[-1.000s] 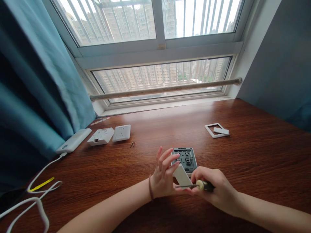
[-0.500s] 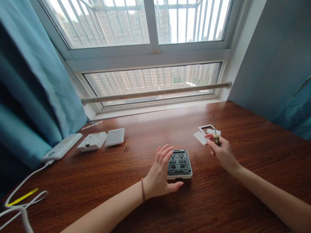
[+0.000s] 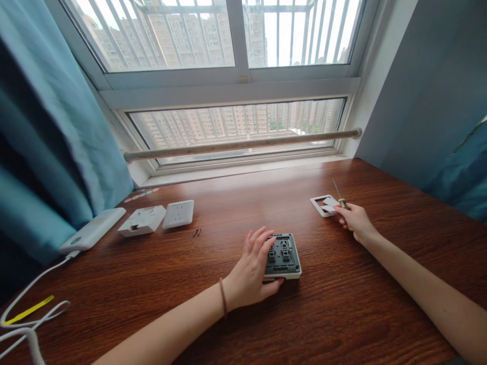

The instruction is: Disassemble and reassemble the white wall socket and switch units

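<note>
My left hand (image 3: 249, 274) is closed round the left side of a wall switch (image 3: 289, 261) with its dark inner mechanism facing up. The fingers lie over its top left part and the thumb is at its front edge. In my right hand (image 3: 355, 220) is a screwdriver (image 3: 343, 203), its thin shaft pointing up and away. The fingertips of this hand also touch a white switch button plate (image 3: 327, 208), though I cannot tell whether they pinch it. Another white plate (image 3: 330, 202) lies beside it, both over a white cover frame (image 3: 316, 205).
On the left of the wooden table (image 3: 182, 294) are a white socket panel (image 3: 178, 214), a white mounting box (image 3: 141, 221) and several small screws (image 3: 196, 232). A white power bank (image 3: 93, 232) with a cable (image 3: 32, 284) lies by the curtain (image 3: 76, 126). A window stands behind.
My right hand has shifted the white button plate rightward onto the cover frame, and the screwdriver now leans left. My left thumb has closed in against the wall switch's front edge.
</note>
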The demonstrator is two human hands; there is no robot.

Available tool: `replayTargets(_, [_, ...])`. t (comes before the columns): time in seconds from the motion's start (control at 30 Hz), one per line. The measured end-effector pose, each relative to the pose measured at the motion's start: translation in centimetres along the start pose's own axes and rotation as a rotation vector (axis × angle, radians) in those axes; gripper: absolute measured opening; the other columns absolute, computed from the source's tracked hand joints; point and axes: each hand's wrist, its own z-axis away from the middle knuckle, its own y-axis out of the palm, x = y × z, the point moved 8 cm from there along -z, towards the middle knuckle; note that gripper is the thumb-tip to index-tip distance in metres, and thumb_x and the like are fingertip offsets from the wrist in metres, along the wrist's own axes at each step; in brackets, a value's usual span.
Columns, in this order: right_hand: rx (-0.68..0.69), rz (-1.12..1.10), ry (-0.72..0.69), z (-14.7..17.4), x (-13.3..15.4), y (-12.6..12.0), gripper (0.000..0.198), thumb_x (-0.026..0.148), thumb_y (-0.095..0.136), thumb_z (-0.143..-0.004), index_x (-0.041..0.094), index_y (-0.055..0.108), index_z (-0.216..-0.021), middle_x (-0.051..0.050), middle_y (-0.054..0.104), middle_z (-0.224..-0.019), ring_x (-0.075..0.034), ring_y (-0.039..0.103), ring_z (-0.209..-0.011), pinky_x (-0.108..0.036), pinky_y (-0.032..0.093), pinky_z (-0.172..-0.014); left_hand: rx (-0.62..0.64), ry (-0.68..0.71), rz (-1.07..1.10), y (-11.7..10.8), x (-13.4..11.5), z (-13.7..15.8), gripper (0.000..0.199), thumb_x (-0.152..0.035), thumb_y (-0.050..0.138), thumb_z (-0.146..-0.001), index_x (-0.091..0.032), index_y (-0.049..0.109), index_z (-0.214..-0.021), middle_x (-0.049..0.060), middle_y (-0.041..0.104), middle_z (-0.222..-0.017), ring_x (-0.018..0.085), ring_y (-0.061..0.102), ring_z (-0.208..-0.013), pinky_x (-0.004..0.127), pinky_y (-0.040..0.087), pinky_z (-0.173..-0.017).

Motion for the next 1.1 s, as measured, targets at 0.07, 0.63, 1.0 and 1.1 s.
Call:
replayTargets(0.07, [0.006,0.036,-0.005,-0.1,-0.2,0.0,0.025,0.031,0.061,-0.066,0.013,0.058,-0.083,-0.004,0.06,-0.067,-0.004,0.039,-0.036,-0.016,0.027,-0.029,0.012,-0.015,-0.002,0.0,0.1,0.0,0.079,-0.034,0.061,-0.069,-0.016,0.018,-0.133,0.015,0.028,-0.139,0.031,0.014,-0.134,0.056,0.008,-0.109])
replayTargets(0.63, [-0.001,0.663,-0.305,-2.1,0.8,-0.6,0.021,0.038,0.053,-0.073,0.019,0.061,-0.078,-0.002,0.066,-0.058,-0.022,0.061,-0.068,-0.028,0.039,-0.059,-0.026,-0.107,0.073,0.1,0.9,-0.1,0.074,-0.04,0.066,-0.065,-0.016,0.031,-0.126,0.015,0.038,-0.129,0.028,0.034,-0.121,0.046,0.028,-0.104])
replayTargets(1.0, [0.005,0.902,-0.411,-1.2,1.6,-0.2,0.035,0.043,0.046,-0.079,0.02,0.063,-0.099,-0.01,0.069,-0.077,-0.028,0.062,-0.078,-0.032,0.041,-0.063,-0.034,-0.096,0.03,0.1,1.0,-0.2,0.066,-0.043,0.067,-0.065,-0.015,0.038,-0.117,0.016,0.039,-0.128,0.029,0.035,-0.12,0.047,0.028,-0.102])
replayTargets(1.1, [-0.003,0.952,-0.426,-0.7,2.0,-0.1,0.039,0.046,0.045,-0.079,0.021,0.062,-0.104,-0.012,0.068,-0.085,-0.03,0.062,-0.081,-0.033,0.041,-0.063,-0.034,-0.091,0.025,0.1,0.9,-0.2,0.066,-0.043,0.067,-0.065,-0.015,0.038,-0.117,0.016,0.039,-0.128,0.029,0.035,-0.121,0.046,0.028,-0.103])
